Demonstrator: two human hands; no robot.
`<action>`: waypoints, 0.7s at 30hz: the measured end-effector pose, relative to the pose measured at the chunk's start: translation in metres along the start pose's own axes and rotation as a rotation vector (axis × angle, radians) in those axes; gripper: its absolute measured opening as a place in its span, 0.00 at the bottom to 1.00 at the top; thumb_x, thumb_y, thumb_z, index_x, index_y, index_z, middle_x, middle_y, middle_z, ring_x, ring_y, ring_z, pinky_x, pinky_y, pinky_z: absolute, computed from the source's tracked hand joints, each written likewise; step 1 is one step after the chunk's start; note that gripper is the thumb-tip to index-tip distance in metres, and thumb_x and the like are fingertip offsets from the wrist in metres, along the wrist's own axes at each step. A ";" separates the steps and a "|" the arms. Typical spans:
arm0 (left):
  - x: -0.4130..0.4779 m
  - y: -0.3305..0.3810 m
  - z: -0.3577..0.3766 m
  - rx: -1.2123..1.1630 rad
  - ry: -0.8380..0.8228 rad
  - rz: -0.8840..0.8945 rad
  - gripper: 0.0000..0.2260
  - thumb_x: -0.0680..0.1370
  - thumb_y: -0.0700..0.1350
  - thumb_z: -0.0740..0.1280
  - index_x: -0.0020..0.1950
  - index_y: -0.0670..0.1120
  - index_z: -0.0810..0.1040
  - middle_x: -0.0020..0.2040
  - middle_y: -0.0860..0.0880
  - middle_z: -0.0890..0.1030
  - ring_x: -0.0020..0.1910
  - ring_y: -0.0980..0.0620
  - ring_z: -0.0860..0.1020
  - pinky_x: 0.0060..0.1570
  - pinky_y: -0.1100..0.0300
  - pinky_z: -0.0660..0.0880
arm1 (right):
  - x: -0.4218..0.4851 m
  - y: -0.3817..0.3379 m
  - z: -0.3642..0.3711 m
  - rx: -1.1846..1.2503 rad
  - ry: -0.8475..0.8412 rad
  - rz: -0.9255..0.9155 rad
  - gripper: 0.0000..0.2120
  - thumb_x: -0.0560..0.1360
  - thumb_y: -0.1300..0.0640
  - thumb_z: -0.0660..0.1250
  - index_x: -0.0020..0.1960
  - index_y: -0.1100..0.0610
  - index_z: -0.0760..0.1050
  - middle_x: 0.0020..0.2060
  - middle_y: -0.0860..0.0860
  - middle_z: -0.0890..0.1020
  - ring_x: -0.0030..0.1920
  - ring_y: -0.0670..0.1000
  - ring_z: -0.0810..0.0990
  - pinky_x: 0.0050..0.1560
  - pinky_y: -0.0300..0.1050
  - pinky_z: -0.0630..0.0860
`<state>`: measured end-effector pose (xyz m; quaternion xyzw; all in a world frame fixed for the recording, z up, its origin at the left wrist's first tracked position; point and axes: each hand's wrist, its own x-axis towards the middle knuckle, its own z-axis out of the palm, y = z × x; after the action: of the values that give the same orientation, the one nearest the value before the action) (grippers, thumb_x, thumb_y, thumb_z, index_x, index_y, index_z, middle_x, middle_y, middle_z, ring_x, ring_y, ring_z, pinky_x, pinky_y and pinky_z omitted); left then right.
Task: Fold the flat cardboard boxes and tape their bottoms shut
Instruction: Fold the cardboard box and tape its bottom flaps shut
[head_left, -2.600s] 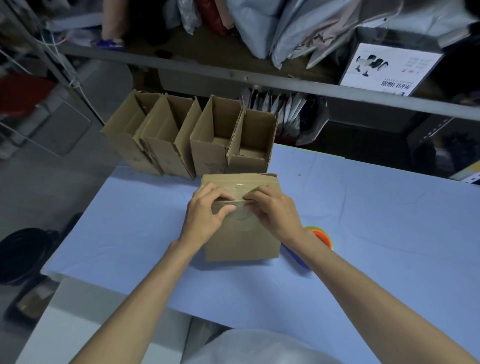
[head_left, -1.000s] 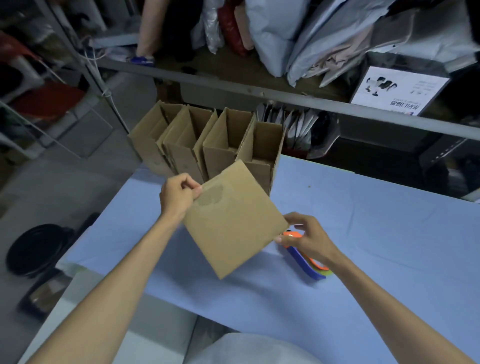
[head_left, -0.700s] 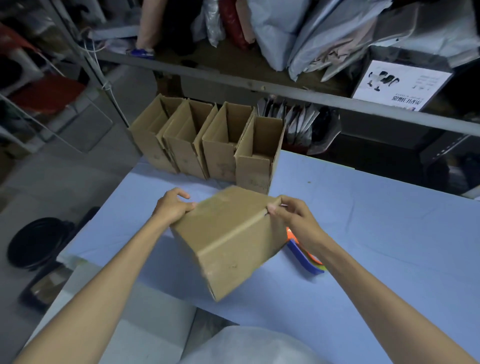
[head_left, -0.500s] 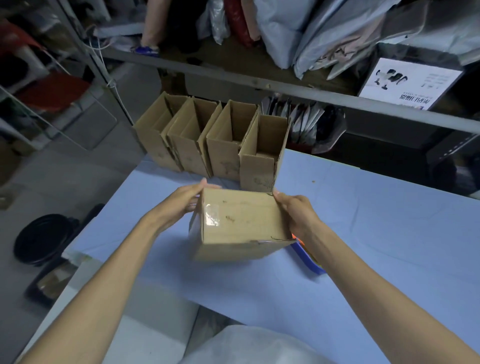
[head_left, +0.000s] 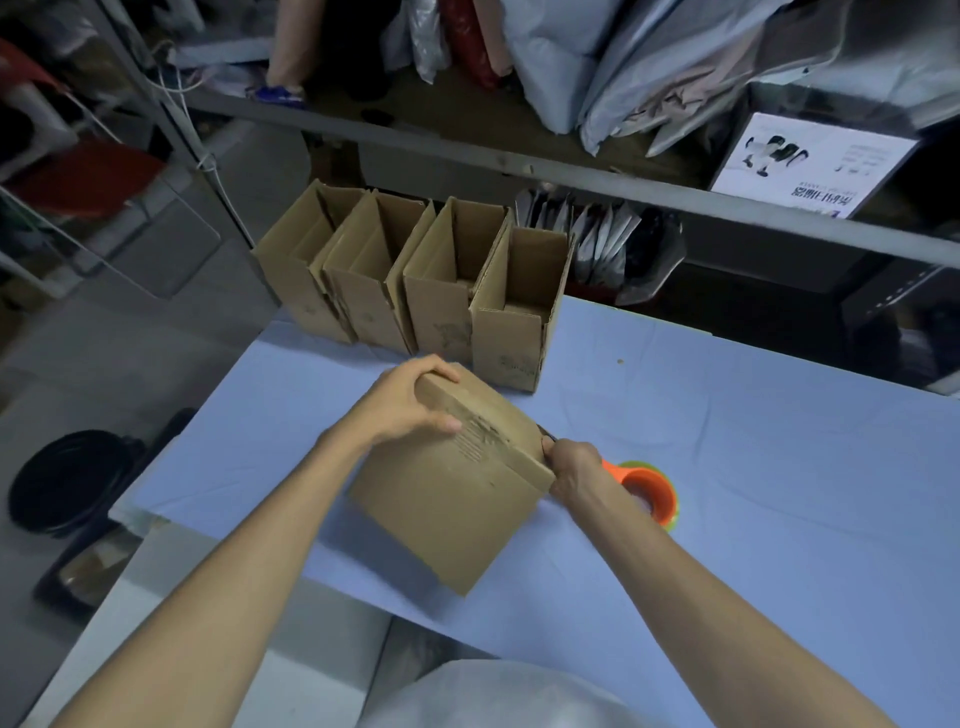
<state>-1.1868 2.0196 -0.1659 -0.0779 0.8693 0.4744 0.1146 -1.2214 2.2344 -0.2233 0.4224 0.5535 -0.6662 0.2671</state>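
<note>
Just in front of the row of open boxes (head_left: 415, 296), one closed cardboard box (head_left: 447, 504) is held tilted over the blue table (head_left: 779, 467). Left hand (head_left: 405, 408) clasps the corner nearest the row; right hand (head_left: 574, 467) pinches the opposite corner, evidently to turn it for lining up. Tape roll (head_left: 649, 493) lies front-right of the row, within reach.

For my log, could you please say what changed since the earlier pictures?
The brown cardboard box was lifted off the blue table and turned, tilted; the left hand and right hand grip its corners. The four open cardboard boxes and orange tape roll stayed.
</note>
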 end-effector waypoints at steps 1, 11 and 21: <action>0.009 0.005 0.010 0.078 0.070 -0.004 0.22 0.66 0.48 0.78 0.56 0.58 0.75 0.59 0.57 0.75 0.60 0.50 0.73 0.59 0.50 0.72 | 0.001 0.003 -0.002 -0.024 0.004 -0.002 0.22 0.77 0.68 0.59 0.70 0.67 0.63 0.58 0.53 0.73 0.51 0.52 0.73 0.46 0.46 0.74; 0.004 -0.015 0.113 0.493 -0.005 -0.138 0.39 0.73 0.63 0.65 0.78 0.60 0.46 0.78 0.56 0.39 0.76 0.45 0.36 0.69 0.37 0.34 | 0.023 0.074 -0.016 -0.048 0.053 0.117 0.11 0.77 0.75 0.49 0.44 0.67 0.68 0.39 0.58 0.74 0.28 0.53 0.71 0.15 0.33 0.67; -0.015 -0.045 0.103 0.662 -0.092 0.104 0.49 0.59 0.75 0.65 0.74 0.68 0.44 0.78 0.59 0.38 0.76 0.50 0.33 0.70 0.43 0.33 | 0.013 0.066 -0.063 -0.496 -0.210 -0.070 0.10 0.74 0.73 0.55 0.40 0.61 0.66 0.28 0.59 0.76 0.26 0.55 0.81 0.42 0.52 0.79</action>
<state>-1.1485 2.0825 -0.2524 0.0295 0.9729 0.1748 0.1483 -1.1569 2.2805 -0.2696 0.2533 0.6832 -0.5594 0.3953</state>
